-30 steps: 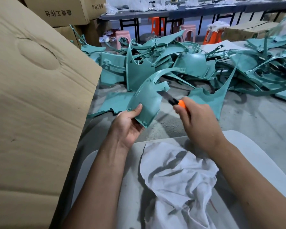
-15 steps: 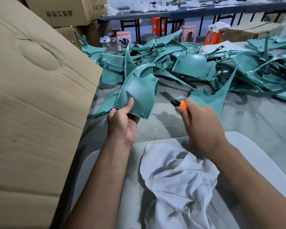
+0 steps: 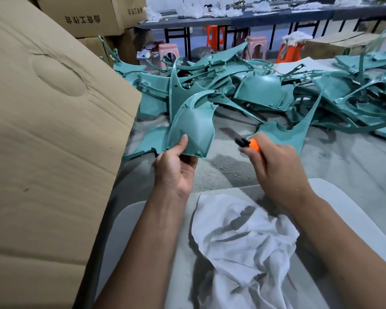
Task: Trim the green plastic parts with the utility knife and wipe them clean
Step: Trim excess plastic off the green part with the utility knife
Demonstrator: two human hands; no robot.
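Since a second ago the green part (image 3: 191, 128) has swung left, clear of the utility knife (image 3: 243, 140). Left hand (image 3: 176, 168) pinches its near edge; right hand (image 3: 276, 168) grips the knife, handle mostly hidden. White cloth (image 3: 243, 239) lies near.

Knife (image 3: 246, 141) handle mostly hidden in right hand (image 3: 276, 172).

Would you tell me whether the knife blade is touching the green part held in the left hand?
Apart. The head view shows bare floor between the blade and the part.
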